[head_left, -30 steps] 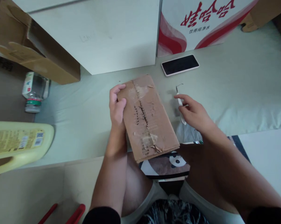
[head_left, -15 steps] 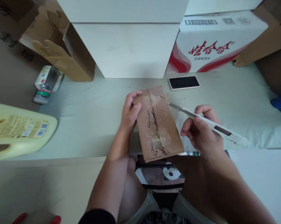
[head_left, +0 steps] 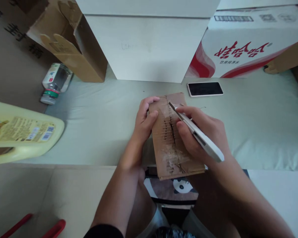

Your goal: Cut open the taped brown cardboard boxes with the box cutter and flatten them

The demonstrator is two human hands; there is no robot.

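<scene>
One worn brown cardboard box (head_left: 163,142) tilts over the near edge of a pale green cloth (head_left: 99,132), its lower end reaching past that edge. The left hand (head_left: 144,122) pinches the box's left side between thumb and fingers. The right hand's (head_left: 208,129) fingers grip one white utility knife (head_left: 203,138), blade tip above the cracked seam's far end; contact is unclear. Cloth stretches widely on both sides. One black-screened phone (head_left: 205,89) lies beyond; one clear plastic bottle (head_left: 56,81) and one pale yellow jug (head_left: 22,135) sit leftward.
</scene>
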